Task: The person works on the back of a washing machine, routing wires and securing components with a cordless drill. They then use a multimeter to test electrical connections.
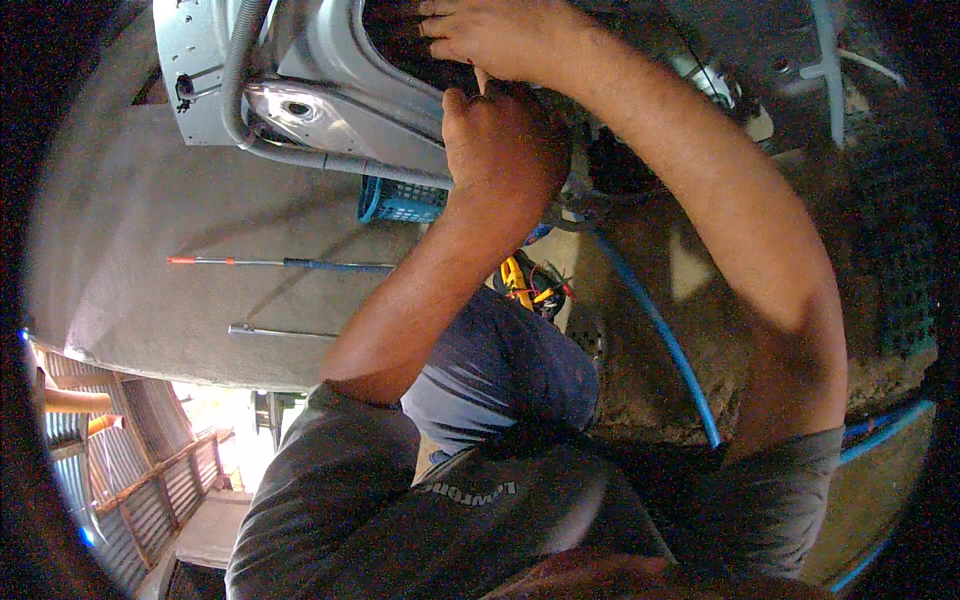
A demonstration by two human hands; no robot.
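A grey metal housing (290, 50) with a cut opening fills the top of the head view, a grey corrugated hose (238, 80) running around it. My left hand (505, 145) is at the opening's lower edge, its thumb raised and fingers curled round something hidden behind them. Just above it, my right hand (475, 35) reaches over from the right with fingers bent and somewhat apart at the dark opening, touching near the left hand; I cannot make out anything in it. Dark parts and white fittings (715, 90) sit beside my right forearm.
Below the housing are a blue basket (395, 200) and yellow tools (515, 280) in a dark container. Two long rods (235, 262) lie on grey concrete at left. A blue hose (655, 320) crosses the right side; a grey pipe (830, 70) stands top right. Corrugated sheets (165, 450) show lower left.
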